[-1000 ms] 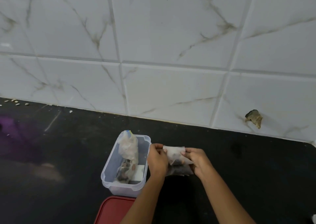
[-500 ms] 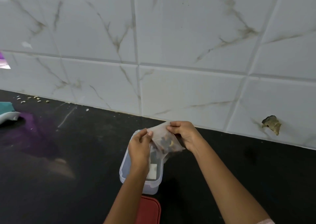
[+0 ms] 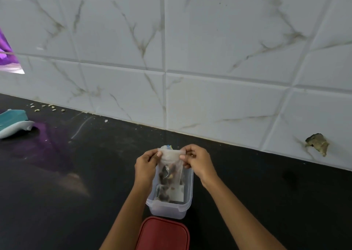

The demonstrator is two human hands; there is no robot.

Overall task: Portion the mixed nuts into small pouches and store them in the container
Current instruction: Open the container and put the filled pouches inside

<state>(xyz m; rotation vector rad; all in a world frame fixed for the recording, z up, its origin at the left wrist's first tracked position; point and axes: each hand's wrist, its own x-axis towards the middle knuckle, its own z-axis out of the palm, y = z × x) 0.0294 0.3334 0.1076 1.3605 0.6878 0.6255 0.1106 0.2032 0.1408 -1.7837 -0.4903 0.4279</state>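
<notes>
1. The left hand (image 3: 146, 164) pinches the top left corner of the pouch (image 3: 170, 170).
2. The pouch hangs upright, long axis vertical, directly over the open container (image 3: 167, 210) on the bench (image 3: 76, 192).
3. The right hand (image 3: 199, 161) pinches the top right corner. Both hands are equally near, so the drop looks to be straight down.
</notes>
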